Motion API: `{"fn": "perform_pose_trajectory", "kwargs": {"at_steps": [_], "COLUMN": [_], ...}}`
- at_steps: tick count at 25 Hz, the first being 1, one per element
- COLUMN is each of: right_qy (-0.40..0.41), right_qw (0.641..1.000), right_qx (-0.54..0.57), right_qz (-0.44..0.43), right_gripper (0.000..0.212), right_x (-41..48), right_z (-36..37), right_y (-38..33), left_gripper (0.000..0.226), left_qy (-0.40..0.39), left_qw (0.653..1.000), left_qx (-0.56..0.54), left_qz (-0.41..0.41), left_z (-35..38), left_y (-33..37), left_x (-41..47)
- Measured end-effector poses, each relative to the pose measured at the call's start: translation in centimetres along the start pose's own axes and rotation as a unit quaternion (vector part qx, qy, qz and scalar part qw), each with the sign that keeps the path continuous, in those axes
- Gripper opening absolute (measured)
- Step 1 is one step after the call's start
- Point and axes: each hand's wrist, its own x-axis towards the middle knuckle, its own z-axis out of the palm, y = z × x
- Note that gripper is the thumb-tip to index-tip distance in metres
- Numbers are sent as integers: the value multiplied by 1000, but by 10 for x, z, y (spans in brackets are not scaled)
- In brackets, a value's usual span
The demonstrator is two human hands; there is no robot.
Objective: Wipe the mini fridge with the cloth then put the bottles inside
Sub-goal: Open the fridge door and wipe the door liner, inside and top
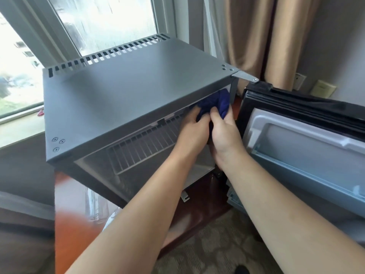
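Two hands (192, 133) (225, 137) grip one cloth (216, 102) inside one fridge (126, 91).

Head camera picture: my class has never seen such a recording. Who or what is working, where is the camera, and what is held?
No machine here: a person works with bare hands. The single picture comes from a camera worn on the head, looking forward and down, so both forearms reach away from you. The grey mini fridge stands before a window, its door swung open to the right. The left hand and right hand both have a grip on a dark blue cloth at the upper right of the fridge's opening, above a wire shelf.
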Motion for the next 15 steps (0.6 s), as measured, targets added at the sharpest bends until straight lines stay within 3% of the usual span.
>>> {"fn": "perform_pose_trajectory", "kwargs": {"at_steps": [5,9,15], "right_qy": [62,102,13], "right_qw": [998,995,990], "right_qx": [5,12,-140], "right_qz": [18,19,-20], "right_gripper": [50,49,60], "right_x": [-8,-26,-68], "right_z": [2,-11,-31], "right_y": [14,29,0], "left_gripper": [35,31,23], "left_qy": [-24,-50,-22], "left_qw": [998,998,997], "left_qx": [45,44,-66], "left_qz": [28,1,27], "left_z": [1,4,-5], "left_y": [-15,-40,-34], "left_x": [12,3,-34]}}
